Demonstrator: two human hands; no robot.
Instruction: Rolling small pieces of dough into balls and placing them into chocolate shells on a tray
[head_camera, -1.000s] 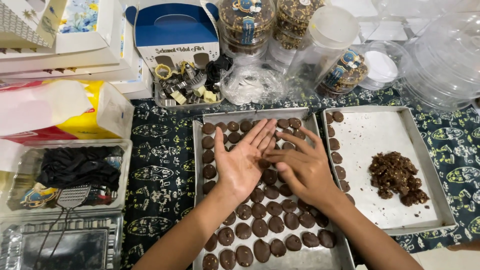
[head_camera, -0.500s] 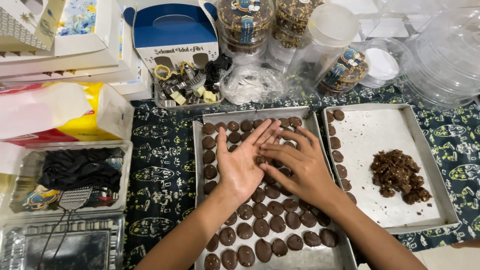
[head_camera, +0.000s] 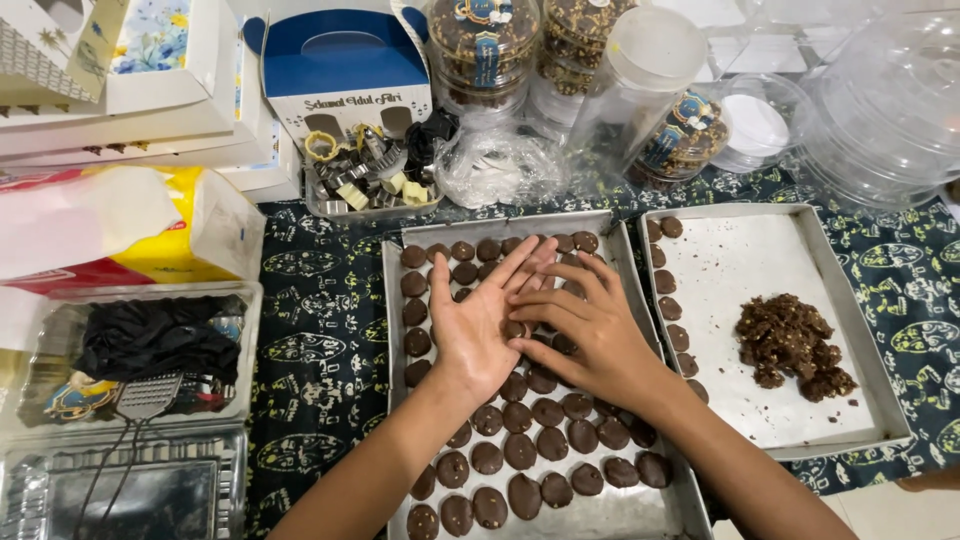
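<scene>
Left hand (head_camera: 478, 322), palm up and flat above the cookie tray (head_camera: 392, 300); right hand (head_camera: 585, 335), fingers spread, has slid across it, rolling a dough piece (head_camera: 514, 329), dough heap (head_camera: 792, 346) right of the tray.

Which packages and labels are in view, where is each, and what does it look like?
Blue and white carry box: top centre, handle cut-out, printed front panel.
Clear round jars: top centre-right, dark cookies inside, blue and gold labels.
Tipped jar: right of those, same label.
Yellow, red and white bag: left, lying flat.
White floral boxes: top left, stacked.
Clear plastic trays: lower left, black items inside.
</scene>
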